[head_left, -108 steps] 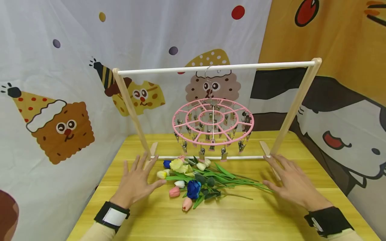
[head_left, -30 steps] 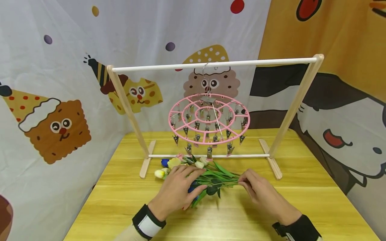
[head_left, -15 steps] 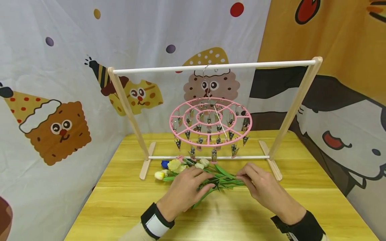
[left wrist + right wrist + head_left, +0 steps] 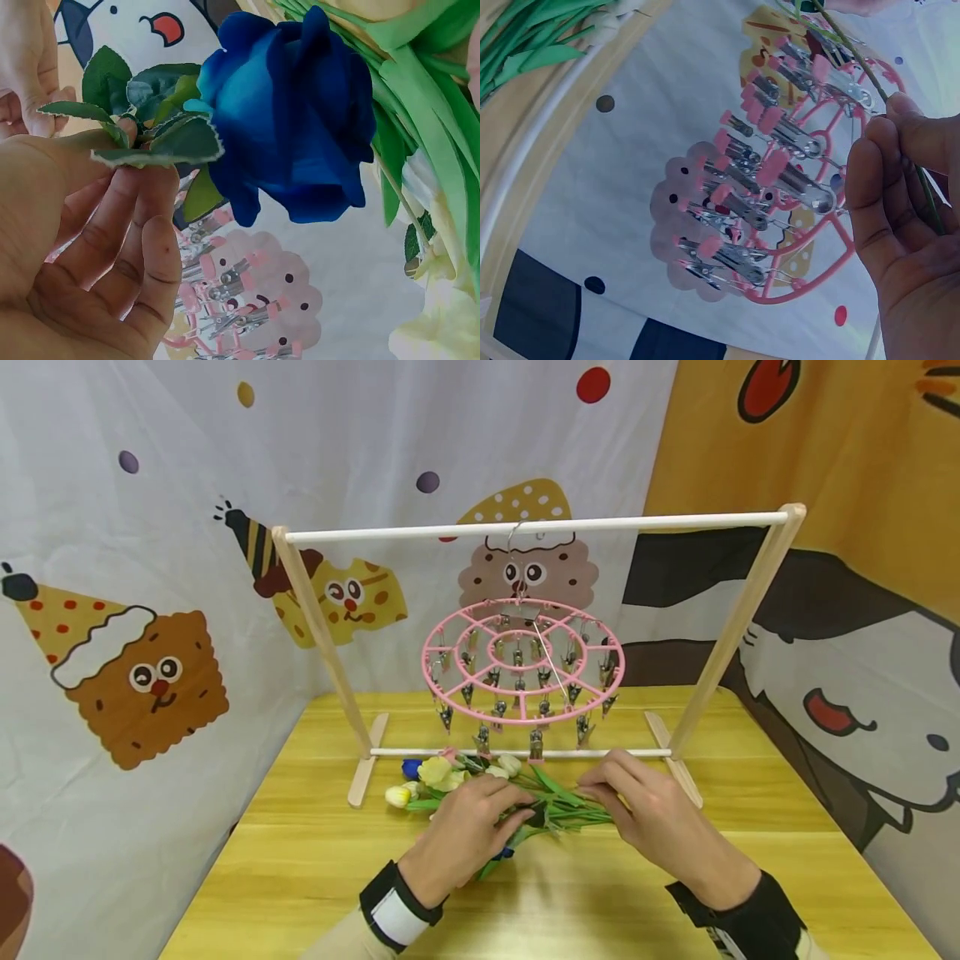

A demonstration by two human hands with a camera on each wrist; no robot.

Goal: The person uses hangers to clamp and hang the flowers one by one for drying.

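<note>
A blue artificial rose (image 4: 292, 120) with dark green leaves (image 4: 161, 142) fills much of the left wrist view. Just below its bloom, my left hand (image 4: 468, 827) pinches it between thumb and fingers. My right hand (image 4: 648, 806) pinches the far part of a thin green stem (image 4: 847, 41), which looks to be the same rose's. In the head view my left hand covers most of the bloom. Under and behind both hands lies a loose bunch of artificial tulips, with a yellow flower (image 4: 435, 772), white buds (image 4: 509, 766) and green stems (image 4: 588, 816).
A wood-and-white rack (image 4: 450, 534) stands behind the flowers on the wooden table (image 4: 600, 902). From its top bar hangs a round pink clip hanger (image 4: 522, 721) with several metal clips (image 4: 799, 184), just above and behind the hands. Printed curtains (image 4: 352, 460) close off the back and sides.
Both hands came in from beside the rack's feet to the flowers and took hold of the blue rose. Over the last half second the right hand shifted slightly left and up.
</note>
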